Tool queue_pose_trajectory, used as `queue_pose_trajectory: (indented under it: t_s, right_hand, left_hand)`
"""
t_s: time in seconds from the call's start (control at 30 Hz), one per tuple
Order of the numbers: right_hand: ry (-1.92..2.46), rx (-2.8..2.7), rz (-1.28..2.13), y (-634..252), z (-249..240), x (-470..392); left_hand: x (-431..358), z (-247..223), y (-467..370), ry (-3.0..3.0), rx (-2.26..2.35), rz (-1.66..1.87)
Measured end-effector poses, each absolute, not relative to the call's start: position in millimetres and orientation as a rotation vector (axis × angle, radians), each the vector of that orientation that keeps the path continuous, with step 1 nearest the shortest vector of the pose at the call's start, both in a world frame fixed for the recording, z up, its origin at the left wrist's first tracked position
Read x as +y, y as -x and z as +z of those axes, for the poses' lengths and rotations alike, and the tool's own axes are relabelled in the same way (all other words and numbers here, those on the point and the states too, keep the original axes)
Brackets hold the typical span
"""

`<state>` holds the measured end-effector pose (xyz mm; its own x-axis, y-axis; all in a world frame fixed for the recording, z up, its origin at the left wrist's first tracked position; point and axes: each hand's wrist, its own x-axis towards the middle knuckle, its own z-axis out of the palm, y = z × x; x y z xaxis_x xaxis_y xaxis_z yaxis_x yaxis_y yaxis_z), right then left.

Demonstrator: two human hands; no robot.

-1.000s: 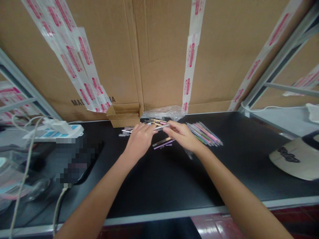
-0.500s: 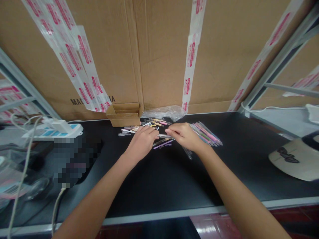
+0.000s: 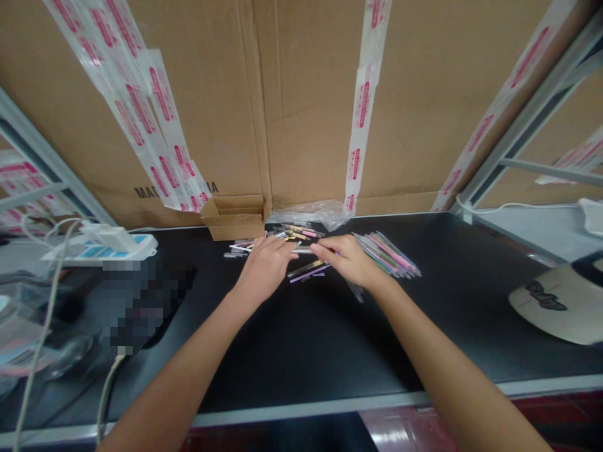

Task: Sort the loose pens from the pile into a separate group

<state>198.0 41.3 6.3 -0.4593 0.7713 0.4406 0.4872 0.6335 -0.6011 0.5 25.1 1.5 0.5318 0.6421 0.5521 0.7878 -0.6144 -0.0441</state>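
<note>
Between my two hands, a thin clear pen (image 3: 303, 250) lies roughly level over the black table. My left hand (image 3: 267, 263) is closed on its left end, and my right hand (image 3: 346, 258) pinches its right end. Loose pens and pen parts (image 3: 301, 231) are scattered just behind my hands. A dark pen and purple pieces (image 3: 308, 274) lie in front, between the hands. To the right of my right hand is a bundle of pens (image 3: 389, 254) in pink, green and clear. Another clear piece (image 3: 355, 291) lies below my right wrist.
An open cardboard box (image 3: 236, 220) and crumpled clear plastic (image 3: 325, 213) stand against the large carton at the back. A power strip (image 3: 141, 246), cables and a blurred dark object are at left. A cap (image 3: 556, 301) lies at the right of the table (image 3: 320, 351).
Both hands have shifted very slightly, and the pen between them is now more level. The pens around them look unchanged.
</note>
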Motion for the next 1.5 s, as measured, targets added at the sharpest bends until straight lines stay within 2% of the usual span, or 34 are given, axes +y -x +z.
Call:
queue_pose_trajectory:
  t_s: [0.13,0.2,0.4,0.53,0.73,0.93,1.1,1.17,1.3,1.37,1.5]
  right_hand:
    - [1.035,-2.003,0.93,-194.7,-1.5,45.2]
    - [1.031,-2.009,0.96,-195.1,-0.5,44.5]
    - [0.94,-2.143,0.299,-199.7,12.8,36.8]
    - [0.94,-2.189,0.229,-199.3,14.4,34.6]
    - [0.945,-2.09,0.624,-195.6,11.2,36.0]
    - [0.983,-1.7,1.316,-190.2,4.6,43.7]
    - [1.025,-1.58,1.502,-188.8,6.3,42.3]
    - [1.034,-1.696,1.402,-190.9,8.3,40.5]
    - [1.016,-2.061,0.607,-198.1,11.9,37.4]
    - [0.953,-2.166,0.333,-201.1,12.4,37.4]
    - [0.881,-2.238,0.214,-202.9,11.4,39.6]
  left_hand:
    - [22.7,4.7,1.0,2.438,-1.11,-0.744]
    - [22.0,5.4,0.8,2.408,-1.105,-0.742]
    - [23.8,3.9,-1.5,2.399,-1.247,-0.724]
    - [24.5,3.9,-1.8,2.451,-1.267,-0.707]
    - [27.6,3.5,-0.4,2.614,-1.261,-0.798]
    - [31.2,-0.2,3.1,2.548,-1.176,-0.84]
    - [31.0,-0.8,4.3,2.488,-1.099,-0.804]
    - [29.5,0.7,4.3,2.458,-1.079,-0.774]
    - [27.9,1.7,3.7,2.464,-1.1,-0.714]
    - [28.7,0.4,3.3,2.506,-1.156,-0.693]
    - [30.8,-2.3,1.8,2.604,-1.236,-0.736]
